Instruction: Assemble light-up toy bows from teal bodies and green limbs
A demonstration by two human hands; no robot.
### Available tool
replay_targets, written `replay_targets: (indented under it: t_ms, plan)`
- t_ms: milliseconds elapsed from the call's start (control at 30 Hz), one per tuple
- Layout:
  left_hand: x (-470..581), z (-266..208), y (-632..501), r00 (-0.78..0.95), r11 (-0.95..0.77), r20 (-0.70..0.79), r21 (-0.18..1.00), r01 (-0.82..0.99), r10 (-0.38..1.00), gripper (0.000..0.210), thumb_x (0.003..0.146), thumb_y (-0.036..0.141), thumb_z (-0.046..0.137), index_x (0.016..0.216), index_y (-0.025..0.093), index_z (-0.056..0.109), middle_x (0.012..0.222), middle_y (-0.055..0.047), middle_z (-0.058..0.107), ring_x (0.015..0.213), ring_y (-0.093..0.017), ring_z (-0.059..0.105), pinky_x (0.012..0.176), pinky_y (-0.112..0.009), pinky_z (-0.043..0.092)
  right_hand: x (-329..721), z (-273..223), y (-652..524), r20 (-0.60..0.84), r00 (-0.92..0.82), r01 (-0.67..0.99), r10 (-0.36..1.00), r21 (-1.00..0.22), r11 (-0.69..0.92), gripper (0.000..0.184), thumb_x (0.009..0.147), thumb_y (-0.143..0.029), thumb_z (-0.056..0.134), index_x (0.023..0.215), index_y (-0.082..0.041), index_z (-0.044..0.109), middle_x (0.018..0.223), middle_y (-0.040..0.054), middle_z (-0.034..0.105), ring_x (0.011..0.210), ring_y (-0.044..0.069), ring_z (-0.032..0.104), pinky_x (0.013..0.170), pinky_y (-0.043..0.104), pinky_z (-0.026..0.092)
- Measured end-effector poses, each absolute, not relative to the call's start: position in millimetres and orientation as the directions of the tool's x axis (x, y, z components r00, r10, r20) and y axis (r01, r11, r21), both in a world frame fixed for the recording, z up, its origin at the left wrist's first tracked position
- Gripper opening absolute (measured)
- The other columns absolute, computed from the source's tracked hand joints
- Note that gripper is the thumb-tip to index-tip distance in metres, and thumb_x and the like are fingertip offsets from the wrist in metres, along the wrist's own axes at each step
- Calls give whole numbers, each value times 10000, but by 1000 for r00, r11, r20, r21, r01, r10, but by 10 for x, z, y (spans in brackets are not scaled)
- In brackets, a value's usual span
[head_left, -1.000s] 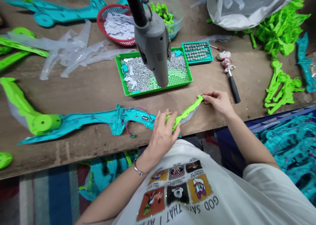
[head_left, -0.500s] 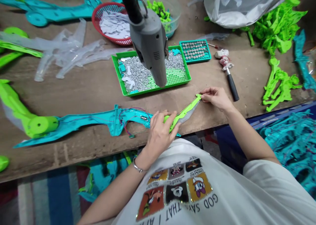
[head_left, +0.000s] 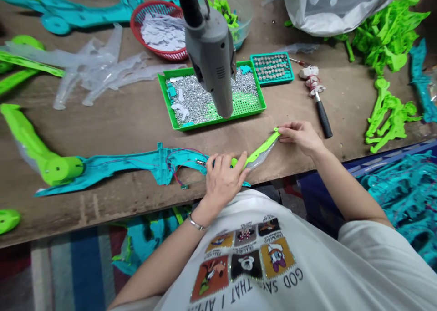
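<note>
A long turquoise plastic piece, shaped like half of a toy bow, lies along the front of the bench with thin wires and a small circuit board on it. A green limb sticks up at its left end. At its right end, my left hand presses over the joint with a second green limb, its fingers bent around it. My right hand pinches this limb's far tip between thumb and fingers. A clear plastic strip runs along the limb's lower side. The joint itself is hidden under my left hand.
A grey power screwdriver hangs over a green tray of screws. Behind are a red basket and clear plastic parts. A teal tray, a hammer and green parts stand to the right.
The turquoise piece's left end and its green limb have shifted a little to the right. My left hand's fingers sit closer together over the joint; my right hand still pinches the tip.
</note>
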State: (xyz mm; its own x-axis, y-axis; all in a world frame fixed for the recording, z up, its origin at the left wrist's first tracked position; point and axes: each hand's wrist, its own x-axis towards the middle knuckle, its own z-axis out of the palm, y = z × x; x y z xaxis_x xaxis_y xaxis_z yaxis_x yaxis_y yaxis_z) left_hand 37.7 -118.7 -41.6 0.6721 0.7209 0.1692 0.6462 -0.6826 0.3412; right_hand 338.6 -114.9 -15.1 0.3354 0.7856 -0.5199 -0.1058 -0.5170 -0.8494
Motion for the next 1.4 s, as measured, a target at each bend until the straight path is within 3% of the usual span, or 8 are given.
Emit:
replay_targets:
  t_ms: [133,267,567,833,1067,1167,1267,1400]
  plan:
    - [369,-421,-1190,664,-678,175,336,654,727,429,1041,425,509,1405,257,662,1204,-159,663,1107,-311,563,1067,-513,362,3313,-68,-1185,-554,273,-295,786,-826,-480,455,512,-381,1029,827,-182,768,870,13,767,794,126,727,763,248,650]
    - [367,-423,-1190,662,-677,181,346,649,727,436,1041,435,510,1411,259,659,1224,-161,658,1121,-314,560,1064,-509,364,3235,-44,-1234,-587,202,-413,784,-777,-475,433,588,-376,1000,887,-187,750,896,20,787,835,128,740,846,268,637]
    - [374,-382,-1187,678,-671,115,336,661,726,527,1029,467,512,1505,249,572,1338,-180,641,1169,-350,545,1058,-532,378,3083,-135,-1303,-523,330,-440,786,-822,-362,451,588,-437,979,871,-201,719,872,28,809,810,184,770,828,344,655]
    - [387,-399,-1219,666,-646,99,381,661,739,569,1020,493,532,1540,260,529,1388,-187,611,1215,-355,538,1092,-550,356,2440,-221,-1491,-593,230,-525,772,-744,-415,516,611,-445,969,969,-213,679,921,40,826,867,203,789,852,352,646]
    - [236,52,-807,744,-566,2,651,506,668,569,1056,383,470,1568,145,405,1448,-175,575,1318,-291,536,1125,-457,424,2367,-208,-1510,-515,298,-472,804,-811,-345,498,641,-455,953,972,-226,660,886,16,820,815,201,787,833,366,649]
    - [240,210,-397,817,-545,-244,642,540,522,505,957,386,618,1404,155,577,1315,-131,684,1191,-275,634,1010,-372,487,2368,-151,-1518,-484,314,-421,817,-842,-337,505,651,-468,947,997,-231,663,923,28,826,853,216,791,851,386,649]
    - [332,252,-41,848,-537,-482,665,518,220,483,828,405,740,1246,167,689,1131,-70,761,940,-225,682,773,-273,467,2358,-91,-1516,-449,338,-376,827,-870,-319,493,657,-473,945,988,-231,670,917,34,825,861,225,792,869,405,650]
    - [441,229,137,864,-492,-497,734,468,81,417,796,411,736,1122,152,740,918,-25,762,731,-165,612,619,-252,358,2318,-58,-1525,-430,376,-357,821,-885,-300,473,682,-490,926,996,-246,669,934,29,823,895,231,794,891,414,650]
